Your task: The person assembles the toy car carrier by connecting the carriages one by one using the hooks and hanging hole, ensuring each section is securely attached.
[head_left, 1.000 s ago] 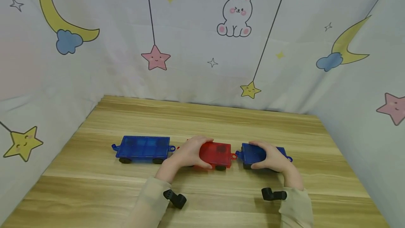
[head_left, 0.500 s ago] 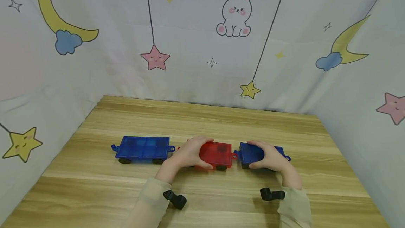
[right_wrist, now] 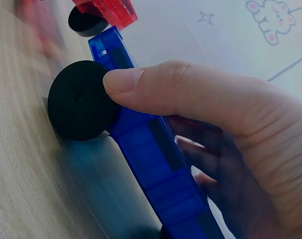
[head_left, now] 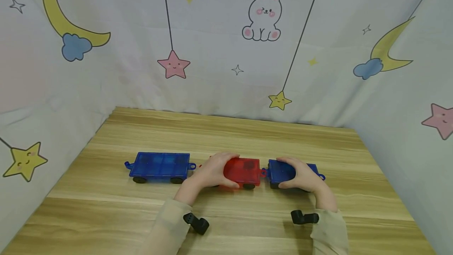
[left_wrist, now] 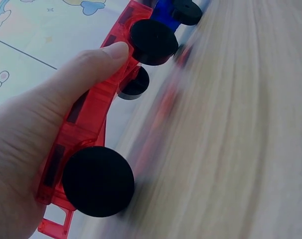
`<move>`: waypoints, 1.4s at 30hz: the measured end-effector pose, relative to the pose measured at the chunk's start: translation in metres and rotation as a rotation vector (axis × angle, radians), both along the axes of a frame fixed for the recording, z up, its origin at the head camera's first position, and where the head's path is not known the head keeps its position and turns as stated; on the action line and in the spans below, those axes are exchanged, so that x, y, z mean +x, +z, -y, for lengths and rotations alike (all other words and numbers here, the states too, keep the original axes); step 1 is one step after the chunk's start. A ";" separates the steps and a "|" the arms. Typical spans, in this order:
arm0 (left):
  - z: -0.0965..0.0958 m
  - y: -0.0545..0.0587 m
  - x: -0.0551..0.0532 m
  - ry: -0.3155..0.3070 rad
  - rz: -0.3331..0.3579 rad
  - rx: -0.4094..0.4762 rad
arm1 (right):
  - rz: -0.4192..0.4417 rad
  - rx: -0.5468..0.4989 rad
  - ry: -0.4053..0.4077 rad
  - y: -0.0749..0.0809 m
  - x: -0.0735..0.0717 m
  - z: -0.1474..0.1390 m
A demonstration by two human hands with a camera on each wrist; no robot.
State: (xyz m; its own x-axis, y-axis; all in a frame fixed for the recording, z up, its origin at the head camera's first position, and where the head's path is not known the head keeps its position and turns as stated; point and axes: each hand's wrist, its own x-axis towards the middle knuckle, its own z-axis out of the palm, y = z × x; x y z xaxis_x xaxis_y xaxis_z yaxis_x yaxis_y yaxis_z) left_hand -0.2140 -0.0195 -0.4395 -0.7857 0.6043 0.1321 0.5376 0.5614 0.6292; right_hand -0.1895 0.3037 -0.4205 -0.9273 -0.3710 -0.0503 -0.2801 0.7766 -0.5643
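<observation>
Pale fabric backdrop with cartoon prints, light wood-grain tabletop below. Three translucent plastic toy wagons with black wheels sit in a row.

Left hand grips the translucent red wagon in the middle, thumb on the near side, fingers over the far edge. Right hand holds the translucent blue wagon at the right end the same way. Second translucent blue wagon, at the left end, is untouched.

Step in hand looks like coupling: the red end ring and the blue hook overlap in the head view; whether they're engaged, can't tell. Next move likely calls for lining up the heights and seating the hook, both grips kept firm.
</observation>
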 end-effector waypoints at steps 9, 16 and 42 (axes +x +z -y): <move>-0.001 0.001 0.001 0.016 0.026 -0.002 | -0.004 -0.006 0.005 0.000 0.000 0.000; -0.001 0.000 0.001 0.014 0.025 -0.003 | 0.002 -0.006 0.000 0.000 0.001 0.001; -0.004 -0.001 0.000 0.030 0.053 0.002 | 0.004 -0.020 0.000 -0.003 0.000 -0.001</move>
